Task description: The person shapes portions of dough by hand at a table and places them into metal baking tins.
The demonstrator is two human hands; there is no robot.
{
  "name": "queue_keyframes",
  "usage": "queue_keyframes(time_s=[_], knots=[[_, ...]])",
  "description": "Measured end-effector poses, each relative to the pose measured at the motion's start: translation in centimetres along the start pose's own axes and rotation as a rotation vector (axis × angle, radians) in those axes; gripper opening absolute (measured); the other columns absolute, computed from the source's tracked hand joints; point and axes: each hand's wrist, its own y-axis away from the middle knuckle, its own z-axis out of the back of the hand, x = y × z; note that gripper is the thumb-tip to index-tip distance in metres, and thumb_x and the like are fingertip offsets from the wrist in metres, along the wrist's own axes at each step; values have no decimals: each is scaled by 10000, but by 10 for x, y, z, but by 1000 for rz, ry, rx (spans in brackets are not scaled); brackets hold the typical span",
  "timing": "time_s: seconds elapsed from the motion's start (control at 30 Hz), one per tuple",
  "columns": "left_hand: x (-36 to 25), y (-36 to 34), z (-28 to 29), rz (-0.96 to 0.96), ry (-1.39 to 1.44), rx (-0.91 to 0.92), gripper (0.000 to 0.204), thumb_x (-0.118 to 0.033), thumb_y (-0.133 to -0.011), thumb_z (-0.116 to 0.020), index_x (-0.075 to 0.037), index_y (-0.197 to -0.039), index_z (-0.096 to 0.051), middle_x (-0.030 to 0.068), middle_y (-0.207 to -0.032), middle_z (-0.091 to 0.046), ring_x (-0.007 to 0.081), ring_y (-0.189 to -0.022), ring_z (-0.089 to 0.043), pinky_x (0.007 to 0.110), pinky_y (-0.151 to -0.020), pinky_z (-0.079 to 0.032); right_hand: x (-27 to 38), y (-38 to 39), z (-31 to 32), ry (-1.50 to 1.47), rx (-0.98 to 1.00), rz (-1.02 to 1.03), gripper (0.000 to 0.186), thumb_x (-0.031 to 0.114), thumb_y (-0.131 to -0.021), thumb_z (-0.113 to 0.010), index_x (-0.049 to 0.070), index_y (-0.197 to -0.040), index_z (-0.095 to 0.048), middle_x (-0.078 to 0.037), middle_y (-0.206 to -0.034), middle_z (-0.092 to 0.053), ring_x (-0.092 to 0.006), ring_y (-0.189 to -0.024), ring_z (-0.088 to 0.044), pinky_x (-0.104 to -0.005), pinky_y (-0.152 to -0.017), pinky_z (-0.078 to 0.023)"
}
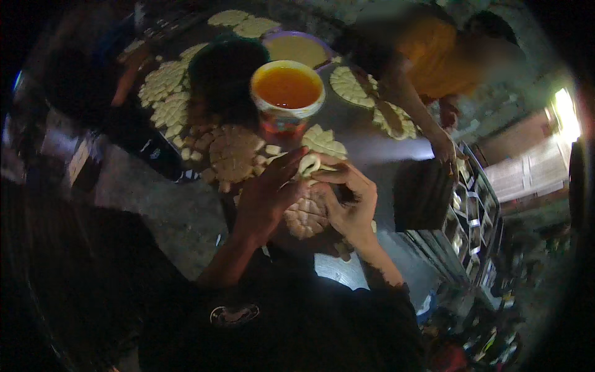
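Observation:
Both hands meet in front of me, below a white bucket (pixel 287 115) of orange liquid. My left hand (pixel 276 192) and my right hand (pixel 347 201) pinch a pale dough piece (pixel 310 163) between their fingertips, bent into a small loop. Just beneath them lies a round of dough (pixel 304 220) divided into small pieces, looking browner in the shadow. Another divided dough patch (pixel 229 158) sits left of my hands, and a paler one (pixel 325 142) is behind my right hand.
A dark bowl (pixel 226 53) and a purple-rimmed bowl (pixel 297 34) stand at the back among more dough rounds. At right, a co-worker in orange (pixel 434 62) reaches a hand (pixel 445 149) toward a metal rack (pixel 474 217). Another person's arm (pixel 127 80) shows at left.

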Motion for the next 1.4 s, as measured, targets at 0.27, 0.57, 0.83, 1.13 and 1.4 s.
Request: queue_keyframes(time_s=[0.27, 0.57, 0.83, 1.13, 1.4], knots=[[32, 28, -116, 53, 589, 65, 302, -148, -1033, -535, 39, -1244, -642, 138, -1190, -685, 172, -1065, -656, 333, -941, -514, 29, 86, 95, 395, 70, 317, 382, -61, -721, -719, -66, -1102, -705, -174, -1285, -619, -309, -1089, -641, -359, -884, -547], [22, 52, -180, -174, -127, 162, 202, -127, -970, -650, 25, -1068, -740, 82, -927, -762, 81, -823, -671, 238, -720, -518, 45, 138, 165, 91, -14, 78, 193, -29, -812, -702, 18, -998, -682, -142, -1104, -657, -314, -889, -620, -378, -746, -518], [10, 54, -158, -362, -205, 512, 307, 1, -880, -738, -1, -1186, -709, 136, -1099, -740, 119, -914, -685, 269, -819, -550, 62, 137, 162, 244, -103, -24, 203, 5, -778, -786, 54, -961, -715, -64, -845, -556, -223, -781, -552, -333, -700, -470], [86, 18, -125, 248, 466, 481, 197, -117, -1050, -512, 4, -1099, -659, 92, -1038, -674, 201, -939, -677, 346, -817, -561, 32, 121, 119, 159, 54, -131, 559, 118, -774, -829, 110, -1278, -588, -13, -1096, -683, -243, -905, -582, -373, -850, -457], [153, 27, -107, 642, 418, 610, 219, -144, -1006, -606, -2, -1170, -636, 82, -1181, -635, 198, -1005, -665, 284, -823, -549, 4, 178, 84, 490, 99, -395, 494, 224, -807, -794, 96, -1229, -569, -63, -1104, -672, -294, -1011, -611, -407, -909, -442]])
